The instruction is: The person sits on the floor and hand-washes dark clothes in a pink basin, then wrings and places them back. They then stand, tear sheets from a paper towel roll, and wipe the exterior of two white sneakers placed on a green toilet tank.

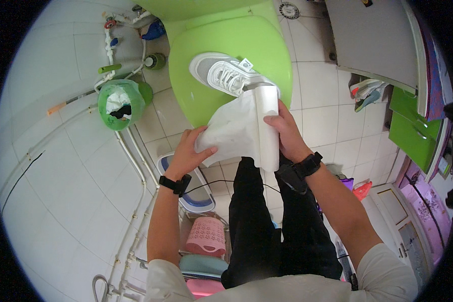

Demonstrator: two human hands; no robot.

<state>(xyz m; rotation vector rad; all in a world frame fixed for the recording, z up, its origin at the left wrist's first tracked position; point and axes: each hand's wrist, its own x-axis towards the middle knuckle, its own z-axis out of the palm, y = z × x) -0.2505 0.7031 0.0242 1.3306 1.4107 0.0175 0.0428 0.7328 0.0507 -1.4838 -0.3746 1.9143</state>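
Observation:
My right hand (pixel 288 132) grips a roll of white paper (pixel 267 128), thumb across its front. From the roll a loose sheet (pixel 232 130) stretches to the left, and my left hand (pixel 190 151) pinches its free end. Beyond the paper, a white lace-up sneaker (pixel 226 73) lies on the seat of a green plastic chair (pixel 196 109), its toe towards the upper left. A small white tag (pixel 246 64) sits at its tongue. The roll hides part of the shoe's heel end. Each wrist wears a black strap.
A green bin (pixel 104 117) with waste hangs or stands by the pipes (pixel 108 45) on the left. Pink basket (pixel 206 234) and basins are at lower left. Shoes (pixel 368 92) lie under the grey-topped table (pixel 373 37) at right. A thin black cable (pixel 219 181) crosses before my legs.

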